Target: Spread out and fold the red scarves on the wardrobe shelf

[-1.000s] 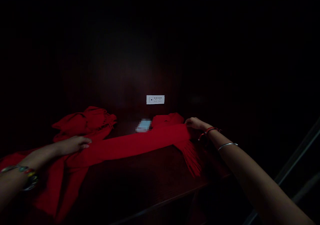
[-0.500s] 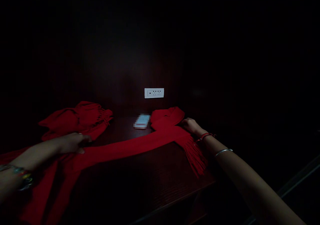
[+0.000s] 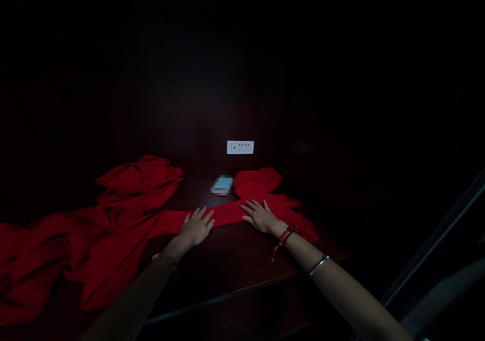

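Note:
A long red scarf (image 3: 227, 213) runs across the dark wooden surface, with a fringed end at the right. My left hand (image 3: 197, 228) lies on its middle stretch, palm down with the fingers spread. Farther right, my right hand (image 3: 261, 216) rests flat on the same strip, fingers also apart, close to the fringe. Behind the right hand, more red cloth (image 3: 257, 180) sits folded in a loop. Loose, rumpled red fabric (image 3: 109, 245) spreads to the left of my left hand; whether it is all one piece I cannot tell.
A red fringed bundle (image 3: 140, 179) lies at the back left. A pale, blurred-out flat object (image 3: 222, 185) sits near the back wall, below a white socket plate (image 3: 240, 147). The wooden surface (image 3: 235, 260) ends at a front edge. Much of the surroundings is too dark to make out.
My left hand has moved right onto the middle of the strip. My right hand has come left from the looped cloth and now lies flat. The view has shifted slightly.

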### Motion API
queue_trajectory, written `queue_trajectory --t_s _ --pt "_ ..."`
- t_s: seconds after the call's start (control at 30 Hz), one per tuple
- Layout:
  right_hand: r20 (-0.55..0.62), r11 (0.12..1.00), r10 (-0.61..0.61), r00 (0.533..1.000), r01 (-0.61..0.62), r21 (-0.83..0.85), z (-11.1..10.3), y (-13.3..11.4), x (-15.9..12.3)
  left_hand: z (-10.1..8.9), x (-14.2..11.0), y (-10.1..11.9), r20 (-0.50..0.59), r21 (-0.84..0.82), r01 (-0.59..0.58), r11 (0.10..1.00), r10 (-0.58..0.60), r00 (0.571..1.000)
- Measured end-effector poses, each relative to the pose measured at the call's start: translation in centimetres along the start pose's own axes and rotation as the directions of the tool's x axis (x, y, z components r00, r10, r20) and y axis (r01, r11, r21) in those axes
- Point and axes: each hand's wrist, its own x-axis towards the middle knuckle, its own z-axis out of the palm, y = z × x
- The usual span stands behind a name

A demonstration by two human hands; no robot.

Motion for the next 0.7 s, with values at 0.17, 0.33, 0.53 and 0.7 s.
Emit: queue_trajectory --t_s 0.17,0.33,0.53,0.7 --pt "-0.01 0.997 -0.065 0.998 0.065 0.046 0.3 -2.7 0.3 0.1 -0.2 -0.2 -0.02 -0.002 0.011 1.0 -0.011 1.0" --pt "0.113 0.982 -0.149 0.982 0.134 0.129 0.0 -5.2 1.0 -0.1 -0.2 -0.8 0.047 0.002 0.044 0.999 -0.044 0.998" --pt "0.25 0.998 0.049 0.967 -0.057 0.025 -1.4 0.6 -0.6 -0.2 -0.1 -1.6 0.1 0.0 0.035 0.999 -0.035 0.994" --pt "0.263 0.965 0.238 0.935 -0.259 0.049 -1.8 7.4 -1.7 -0.5 -0.3 -1.4 0.094 -0.018 0.039 0.999 -0.038 0.995"
